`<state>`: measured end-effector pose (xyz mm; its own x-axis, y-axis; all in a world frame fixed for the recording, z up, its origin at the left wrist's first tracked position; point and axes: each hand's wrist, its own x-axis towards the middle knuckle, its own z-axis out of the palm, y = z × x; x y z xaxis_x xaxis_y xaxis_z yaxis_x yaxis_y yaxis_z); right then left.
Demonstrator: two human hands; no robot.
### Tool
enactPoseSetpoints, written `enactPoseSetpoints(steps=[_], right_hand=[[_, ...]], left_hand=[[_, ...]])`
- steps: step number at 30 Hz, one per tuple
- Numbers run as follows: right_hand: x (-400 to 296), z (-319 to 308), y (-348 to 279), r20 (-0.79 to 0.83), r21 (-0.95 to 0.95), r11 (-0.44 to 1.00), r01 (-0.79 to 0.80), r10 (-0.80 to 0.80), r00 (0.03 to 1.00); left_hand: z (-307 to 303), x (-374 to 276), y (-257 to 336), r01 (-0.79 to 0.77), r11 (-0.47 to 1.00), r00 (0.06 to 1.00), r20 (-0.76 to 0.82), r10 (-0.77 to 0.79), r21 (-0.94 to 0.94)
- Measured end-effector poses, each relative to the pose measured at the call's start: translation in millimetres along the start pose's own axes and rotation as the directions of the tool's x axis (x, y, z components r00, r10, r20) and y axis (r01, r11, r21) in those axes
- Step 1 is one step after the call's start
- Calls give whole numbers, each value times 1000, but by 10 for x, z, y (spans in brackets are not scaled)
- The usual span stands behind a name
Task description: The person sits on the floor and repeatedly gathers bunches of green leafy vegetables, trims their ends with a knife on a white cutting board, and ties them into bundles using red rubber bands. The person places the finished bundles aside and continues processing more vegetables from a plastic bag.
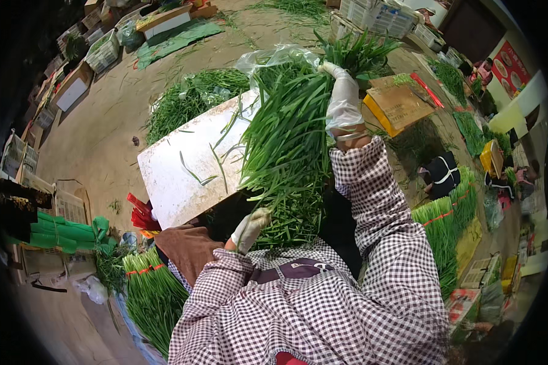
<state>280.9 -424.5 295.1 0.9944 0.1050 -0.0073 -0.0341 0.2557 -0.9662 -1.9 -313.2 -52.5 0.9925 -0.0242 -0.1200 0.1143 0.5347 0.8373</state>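
Note:
A large loose bunch of garlic chives (287, 132) spreads down from a clear plastic sheet (278, 54) towards my lap. My right hand (342, 89), in a whitish glove, grips the bunch's far right edge; its fingertips are partly hidden by leaves. My left hand (252, 229), also gloved, is closed with its fingertips on thin chive stalks at the bunch's near end. Under and left of the bunch is a dirt-marked white board (187, 169) with scattered loose leaves. More cut greens (297, 223) lie over my lap, below the bunch.
Tied chive bundles (155, 296) stand at lower left and more tied bundles (443, 237) at right. A cardboard box (395, 105) sits at upper right. Red strips (144, 214) lie beside the board, near a brown cloth (189, 253). A heap of greens (196, 100) lies beyond the board.

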Motion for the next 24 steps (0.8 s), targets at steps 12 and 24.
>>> enactPoseSetpoints(steps=[12, 24], right_hand=[[-66, 172, 100, 71, 118, 993, 26, -35, 997], [-149, 351, 156, 159, 359, 930, -84, 28, 987]], left_hand=[[403, 800, -187, 31, 918, 985, -142, -95, -396], [-972, 851, -1507, -4, -259, 912, 110, 396, 966]])
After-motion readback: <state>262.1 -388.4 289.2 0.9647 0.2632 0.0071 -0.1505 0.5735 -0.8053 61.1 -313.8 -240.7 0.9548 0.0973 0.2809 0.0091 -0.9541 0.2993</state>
